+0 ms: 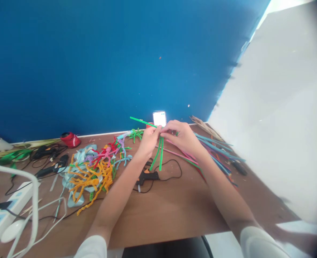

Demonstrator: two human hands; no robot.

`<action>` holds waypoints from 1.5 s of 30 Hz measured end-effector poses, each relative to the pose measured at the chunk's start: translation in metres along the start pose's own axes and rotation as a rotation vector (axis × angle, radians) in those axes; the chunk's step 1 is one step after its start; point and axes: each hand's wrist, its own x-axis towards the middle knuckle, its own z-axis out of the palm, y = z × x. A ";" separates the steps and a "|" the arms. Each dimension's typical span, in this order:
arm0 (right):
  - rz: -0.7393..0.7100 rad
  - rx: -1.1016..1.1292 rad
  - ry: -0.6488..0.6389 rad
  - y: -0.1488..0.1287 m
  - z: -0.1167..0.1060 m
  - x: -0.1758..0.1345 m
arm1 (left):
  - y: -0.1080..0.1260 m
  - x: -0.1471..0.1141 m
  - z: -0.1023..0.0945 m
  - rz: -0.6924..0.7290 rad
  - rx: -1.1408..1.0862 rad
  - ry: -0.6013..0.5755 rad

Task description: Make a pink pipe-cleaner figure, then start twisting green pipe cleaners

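Note:
Green pipe cleaners (161,154) are pinched between my two hands above the table. One end sticks out to the upper left, and two ends hang straight down. My left hand (149,142) is closed on them with thumb and fingertips. Touching it from the right, my right hand (180,134) pinches the same pipe cleaners where they meet; the fingers hide the joint. Beneath the hanging ends lies a black glue gun (149,175) with its cord. A lit phone (159,118) stands upright behind my hands.
Twisted orange pipe cleaners (92,179) and other coloured ones lie left over pale blue ribbon (76,170). Loose pipe cleaners (214,147) fan out on the right. A white power strip (9,211), a white bent frame (35,208) and a red roll (70,139) are at left.

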 end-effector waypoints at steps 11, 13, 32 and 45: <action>0.014 -0.248 0.061 0.014 0.008 0.001 | 0.005 -0.002 -0.004 0.002 -0.106 -0.102; 0.062 -0.198 0.036 0.013 0.008 0.001 | 0.004 -0.003 -0.003 -0.012 -0.108 -0.114; 0.563 0.562 -0.062 0.002 0.007 0.001 | 0.004 0.003 -0.011 0.329 0.258 -0.028; 0.721 0.867 -0.333 0.000 0.006 0.000 | 0.010 0.001 -0.010 0.442 0.377 -0.015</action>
